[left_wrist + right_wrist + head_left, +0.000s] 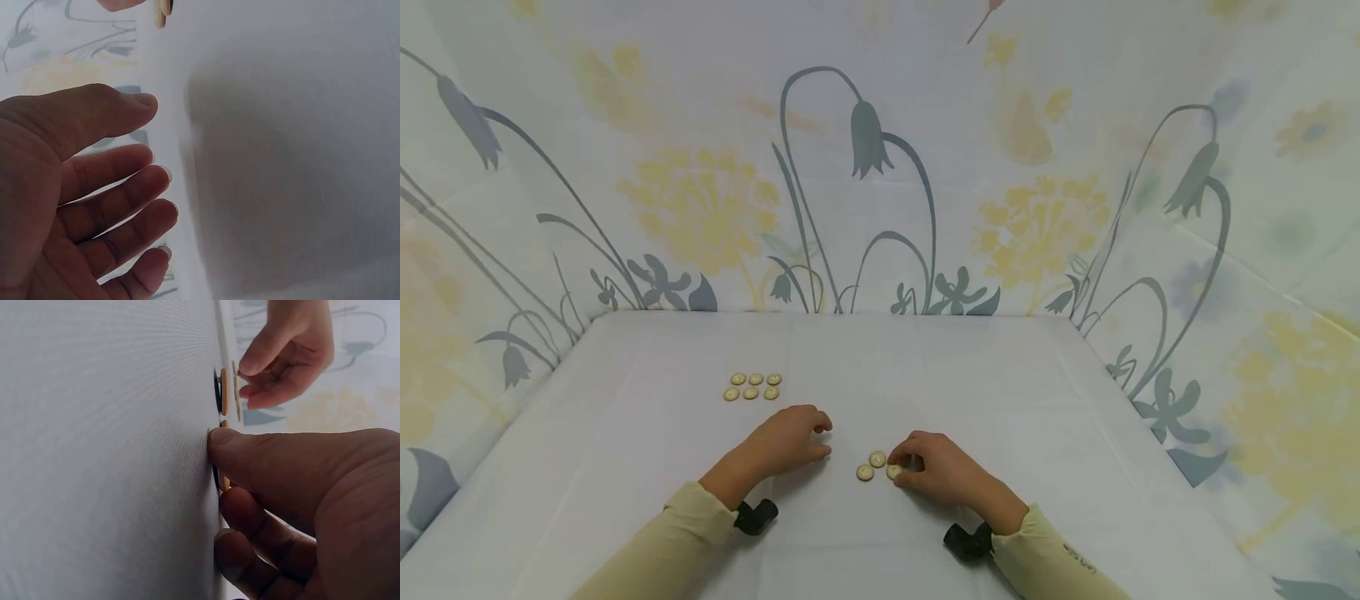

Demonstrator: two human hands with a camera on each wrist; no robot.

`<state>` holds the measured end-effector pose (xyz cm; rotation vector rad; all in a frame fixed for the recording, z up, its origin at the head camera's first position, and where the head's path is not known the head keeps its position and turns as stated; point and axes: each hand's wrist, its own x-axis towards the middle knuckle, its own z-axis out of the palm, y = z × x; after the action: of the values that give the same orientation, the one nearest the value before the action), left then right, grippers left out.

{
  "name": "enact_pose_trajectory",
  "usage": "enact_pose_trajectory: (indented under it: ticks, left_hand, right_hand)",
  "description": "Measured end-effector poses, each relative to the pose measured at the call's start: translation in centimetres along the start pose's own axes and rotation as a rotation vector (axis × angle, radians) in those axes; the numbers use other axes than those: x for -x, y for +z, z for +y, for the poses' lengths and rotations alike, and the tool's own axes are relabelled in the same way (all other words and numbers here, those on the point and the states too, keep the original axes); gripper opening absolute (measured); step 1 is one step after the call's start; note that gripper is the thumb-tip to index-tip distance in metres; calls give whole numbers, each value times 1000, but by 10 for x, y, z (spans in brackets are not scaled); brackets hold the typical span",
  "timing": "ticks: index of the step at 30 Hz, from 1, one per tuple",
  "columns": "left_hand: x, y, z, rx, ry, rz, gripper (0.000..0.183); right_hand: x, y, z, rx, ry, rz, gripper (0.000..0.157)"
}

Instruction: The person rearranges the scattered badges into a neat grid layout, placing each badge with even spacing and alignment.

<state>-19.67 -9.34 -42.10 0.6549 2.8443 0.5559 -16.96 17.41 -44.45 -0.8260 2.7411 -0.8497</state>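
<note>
Near the front middle of the table lie three pale round wooden discs with raised rims, which look like buttons. My right hand (943, 468) pinches the rightmost wooden disc (893, 472) between thumb and fingers, at the table surface. Close beside it are an upper disc (877, 459) and a left disc (865, 472), neither touched by a hand. In the right wrist view the gripped disc (225, 482) is seen edge-on, partly hidden by the thumb. To the left, my left hand (786, 440) hovers over the cloth with loosely bent fingers and nothing in its grasp.
Farther back on the left, several similar discs (751, 392) lie flat in two neat rows. A white cloth (970, 375) covers the table. Curtains with printed flowers (868, 142) rise along the back and both sides. Each wrist carries a black camera (967, 543).
</note>
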Motion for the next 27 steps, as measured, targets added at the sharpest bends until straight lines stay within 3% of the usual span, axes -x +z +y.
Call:
enact_pose_trajectory:
  ticks: [27]
  left_hand:
    - [-3,12,33,38,81,-73,29]
  right_hand:
    - [1,-1,0,26,-8,9,20]
